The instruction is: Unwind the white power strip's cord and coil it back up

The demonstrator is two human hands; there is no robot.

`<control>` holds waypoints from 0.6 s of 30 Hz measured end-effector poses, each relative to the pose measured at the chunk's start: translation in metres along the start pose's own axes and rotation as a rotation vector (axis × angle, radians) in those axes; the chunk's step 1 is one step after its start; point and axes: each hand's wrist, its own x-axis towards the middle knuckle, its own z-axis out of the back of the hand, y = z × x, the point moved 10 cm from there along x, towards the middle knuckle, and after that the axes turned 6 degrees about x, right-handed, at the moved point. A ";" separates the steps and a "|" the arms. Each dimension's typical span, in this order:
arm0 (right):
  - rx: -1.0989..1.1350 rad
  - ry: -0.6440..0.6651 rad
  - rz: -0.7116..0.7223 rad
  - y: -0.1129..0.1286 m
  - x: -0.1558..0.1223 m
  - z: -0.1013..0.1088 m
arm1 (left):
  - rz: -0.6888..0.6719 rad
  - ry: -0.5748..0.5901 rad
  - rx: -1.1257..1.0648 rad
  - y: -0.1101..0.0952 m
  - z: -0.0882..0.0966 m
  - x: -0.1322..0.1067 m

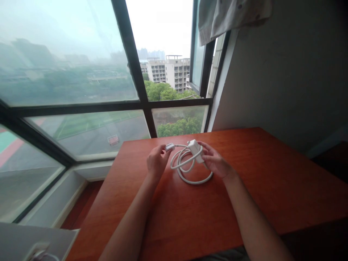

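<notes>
A white cable (194,182) hangs in loose coils between my hands, just above or on the reddish wooden table (195,221); I cannot tell how much of it touches the wood. My left hand (157,161) is closed, with thumb and fingers pinching the white plug (170,146) at one cable end. On the other side, my right hand (214,159) grips a white power adapter (195,150) by its right side. One loop of cable passes across the adapter. Some fingers of the right hand are hidden behind it.
Beyond the table's far edge stand dark-framed windows (146,105), with one pane swung open at right. A grey wall (277,83) rises on the right. Pale cloth (231,18) hangs at the top. A white object (45,255) shows at the lower left corner.
</notes>
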 end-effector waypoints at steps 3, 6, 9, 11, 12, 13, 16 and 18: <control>0.004 0.023 0.008 0.000 0.001 -0.002 | 0.010 0.003 -0.001 0.002 -0.001 0.000; -0.001 0.029 0.023 0.003 0.002 -0.004 | 0.015 0.013 -0.005 0.001 -0.002 -0.001; -0.039 -0.020 0.020 0.003 0.002 -0.001 | 0.013 0.023 0.001 -0.003 -0.004 -0.002; -0.048 -0.055 0.013 0.003 0.002 0.002 | -0.003 0.024 0.021 -0.006 -0.004 -0.003; -0.046 -0.065 0.006 0.002 0.002 0.003 | -0.015 0.022 0.035 -0.008 -0.004 -0.004; -0.039 -0.069 -0.001 0.002 0.002 0.003 | -0.026 0.020 0.051 -0.009 -0.004 -0.004; -0.008 -0.048 -0.023 0.000 0.001 0.000 | -0.064 0.014 0.084 -0.014 -0.005 -0.006; -0.010 -0.033 -0.039 0.000 -0.001 -0.003 | -0.092 0.012 0.094 -0.017 -0.007 -0.008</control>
